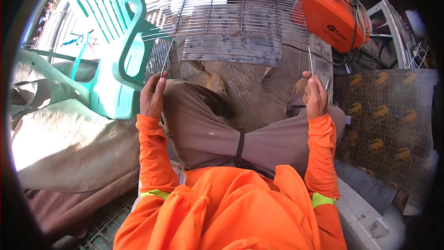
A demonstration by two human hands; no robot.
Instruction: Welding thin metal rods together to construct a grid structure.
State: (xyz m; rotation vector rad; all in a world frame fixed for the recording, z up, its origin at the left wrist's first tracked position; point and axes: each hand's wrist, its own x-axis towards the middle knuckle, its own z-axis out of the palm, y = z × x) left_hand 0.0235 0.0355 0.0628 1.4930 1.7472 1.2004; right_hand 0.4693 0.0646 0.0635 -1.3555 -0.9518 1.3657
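A wire grid panel (212, 13) of many thin parallel metal rods crossed by a few others lies over a low bench (231, 50) in front of my knees. My left hand (154, 95) is closed on a thin metal rod (167, 58) at the panel's near left corner. At the near right, my right hand (316, 96) pinches a similar thin rod (311, 60), which points up toward the panel's right corner. Whether these two rods are joined to the panel, I cannot tell.
A green plastic chair (121, 60) stands at the left beside draped tan cloth (78, 143). An orange machine (329, 16) with coiled cables sits at the far right. Patterned dark sheeting (384, 115) is at the right. Loose rods (243, 88) lie on the ground between my feet.
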